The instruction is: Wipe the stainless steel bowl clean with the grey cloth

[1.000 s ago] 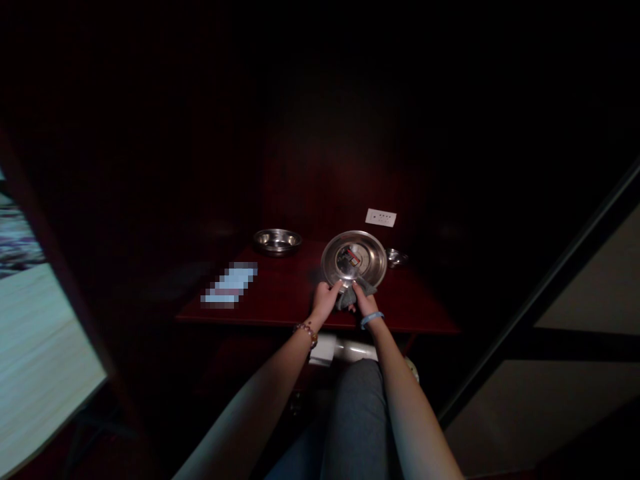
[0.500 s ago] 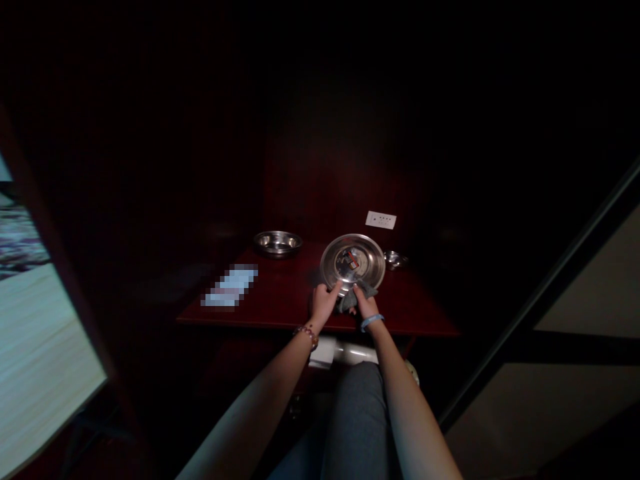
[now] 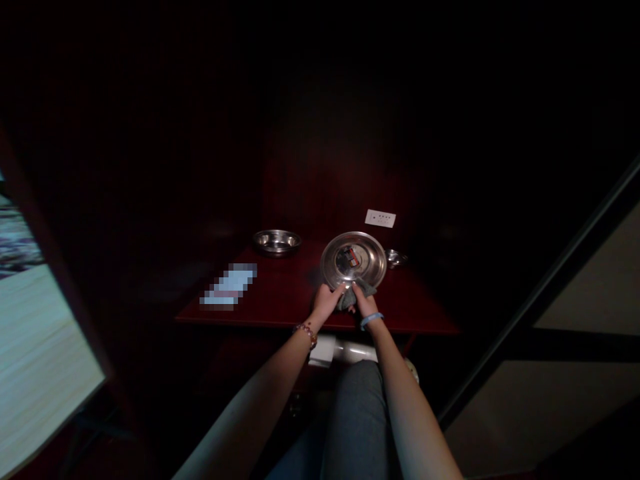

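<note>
A round steel dish (image 3: pixel 370 260) with a dark and red label at its centre is tilted toward me above the red table (image 3: pixel 280 310). My left hand (image 3: pixel 326 301) grips its near rim from the left, thumb on top. On the right side of the same rim is my right hand (image 3: pixel 365 301), its thumb close to the left one. A grey cloth (image 3: pixel 349 299) is bunched between the hands, held in my right hand against the rim. The fingers under the dish are mostly hidden.
Another steel dish (image 3: pixel 277 243) sits at the table's back left. A small steel bowl (image 3: pixel 395 258) stands right of the held dish. A blurred pale item (image 3: pixel 230 285) lies on the left. The wall bears a white socket (image 3: pixel 381 218).
My left thumb has moved slightly right along the rim, nearer my right thumb. The dish has turned a little, its label now at a different angle. Both hands keep their hold.
</note>
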{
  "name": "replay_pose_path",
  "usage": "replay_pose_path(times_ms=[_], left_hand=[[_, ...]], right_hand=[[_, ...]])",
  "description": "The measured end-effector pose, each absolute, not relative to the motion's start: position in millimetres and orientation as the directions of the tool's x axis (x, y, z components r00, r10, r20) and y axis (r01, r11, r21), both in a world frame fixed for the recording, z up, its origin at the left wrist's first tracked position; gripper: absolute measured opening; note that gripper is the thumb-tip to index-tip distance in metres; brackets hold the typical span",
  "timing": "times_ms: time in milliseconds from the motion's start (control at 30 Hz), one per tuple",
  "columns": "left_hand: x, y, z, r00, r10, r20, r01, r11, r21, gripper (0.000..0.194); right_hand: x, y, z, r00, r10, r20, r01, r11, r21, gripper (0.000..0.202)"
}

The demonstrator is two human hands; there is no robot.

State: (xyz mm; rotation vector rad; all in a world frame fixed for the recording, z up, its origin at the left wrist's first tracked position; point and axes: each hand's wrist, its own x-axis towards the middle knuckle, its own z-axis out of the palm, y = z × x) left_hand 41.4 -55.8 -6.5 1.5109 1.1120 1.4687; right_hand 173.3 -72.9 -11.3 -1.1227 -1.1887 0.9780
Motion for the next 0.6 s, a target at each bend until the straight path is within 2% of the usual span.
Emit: replay_pose_path(times_ms=[100, 333, 467, 600], left_hand=[[41.1, -59.0, -2.6, -0.069, 0.945, 0.321, 0.056, -0.317, 0.947, 0.031], [38.5, -62.5, -1.2, -0.281, 0.911, 0.302, -0.016, -0.319, 0.948, 0.050], [37.4, -60.0, -5.0, -0.298, 0.897, 0.327, 0.085, -0.316, 0.945, 0.053], [35.9, -60.1, -6.3, -0.227, 0.916, 0.330, 0.262, -0.268, 0.927, 0.056]], right_hand=[[173.1, -73.1, -10.7, 0.129, 0.973, 0.189, 0.016, 0.188, -0.982, 0.049], [169.7, -78.2, -5.6, 0.110, 0.972, 0.209, 0.053, 0.204, -0.977, 0.048], [169.0, -80.0, -4.1, 0.120, 0.970, 0.212, 0.050, 0.208, -0.977, 0.046], [170.2, -78.1, -6.3, 0.155, 0.966, 0.206, 0.031, 0.204, -0.979, 0.045]])
